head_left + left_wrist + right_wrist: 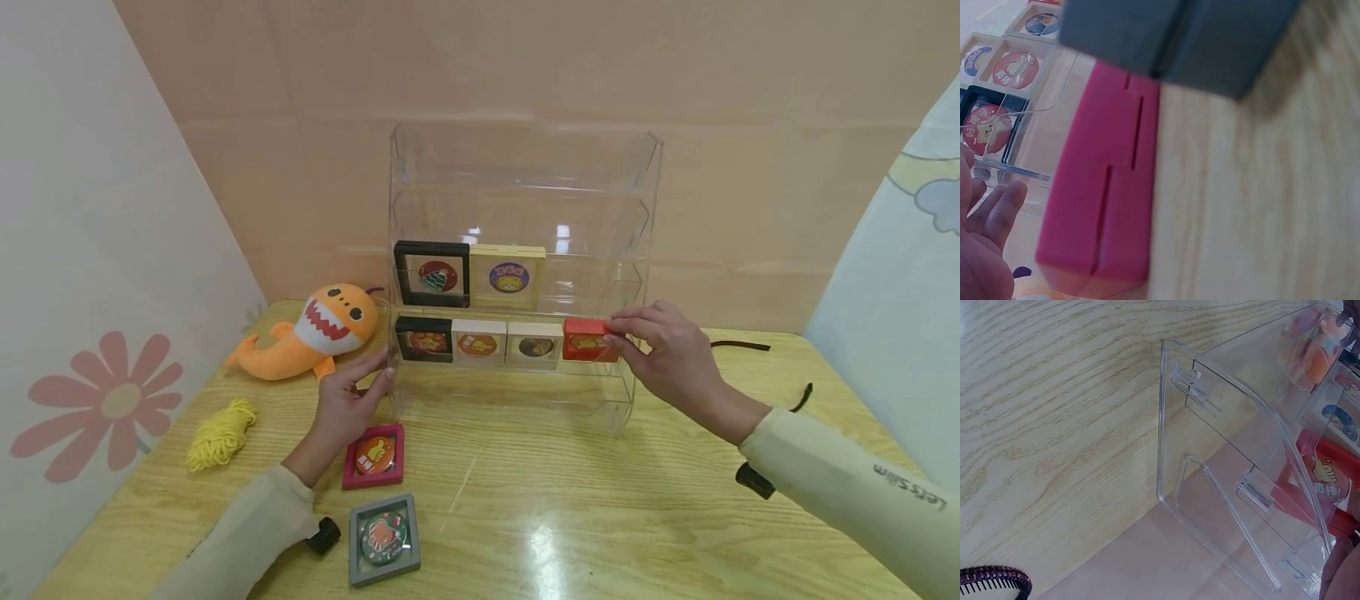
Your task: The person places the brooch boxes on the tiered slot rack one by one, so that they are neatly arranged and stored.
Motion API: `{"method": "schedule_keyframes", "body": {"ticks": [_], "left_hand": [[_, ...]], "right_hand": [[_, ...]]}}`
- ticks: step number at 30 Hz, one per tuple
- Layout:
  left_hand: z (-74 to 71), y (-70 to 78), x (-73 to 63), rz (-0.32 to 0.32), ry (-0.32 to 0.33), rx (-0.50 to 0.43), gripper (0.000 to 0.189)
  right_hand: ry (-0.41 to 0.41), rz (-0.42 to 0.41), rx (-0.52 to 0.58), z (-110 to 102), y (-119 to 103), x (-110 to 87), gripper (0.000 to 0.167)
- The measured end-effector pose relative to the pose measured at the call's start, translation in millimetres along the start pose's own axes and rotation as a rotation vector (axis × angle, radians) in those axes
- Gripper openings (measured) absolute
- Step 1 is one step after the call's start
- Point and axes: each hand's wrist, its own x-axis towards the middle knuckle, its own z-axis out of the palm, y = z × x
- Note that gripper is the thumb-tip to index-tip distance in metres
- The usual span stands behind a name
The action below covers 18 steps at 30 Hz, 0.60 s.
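A clear tiered acrylic rack (517, 387) stands on the table with small framed round badges on two tiers. My right hand (675, 362) pinches a red display frame (588, 340) at the right end of the lower row, thumb in front and fingers on top. Left of it sit two pale frames (480, 343) and a black frame (424, 340). Above are a larger black frame (432, 275) and a cream frame (508, 277). My left hand (343, 408) touches the rack's left side with fairly straight fingers. Below it lie a magenta frame (373, 457) and a grey frame (384, 542).
An orange shark plush (315, 333) lies left of the rack, with a bundle of yellow cord (221, 435) nearer me. A dark toothed hair band (997, 575) lies on the table right of the rack. Fabric walls enclose the table's back and sides.
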Motion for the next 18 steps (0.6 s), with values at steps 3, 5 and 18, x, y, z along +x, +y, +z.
{"method": "schedule_keyframes", "body": {"ticks": [3, 5, 18], "left_hand": [[-0.1, 0.3, 0.4, -0.005, 0.001, -0.003, 0.034], [0.0, 1.1, 0.7, -0.004, 0.000, -0.003, 0.034], [0.3, -17.4, -3.1, 0.002, 0.004, -0.007, 0.036]], "right_hand": [[-0.013, -0.019, -0.023, 1, 0, -0.8, 0.022], [-0.021, -0.037, -0.038, 1, 0, -1.5, 0.022], [-0.063, -0.060, -0.093, 2, -3, -2.7, 0.020]]}}
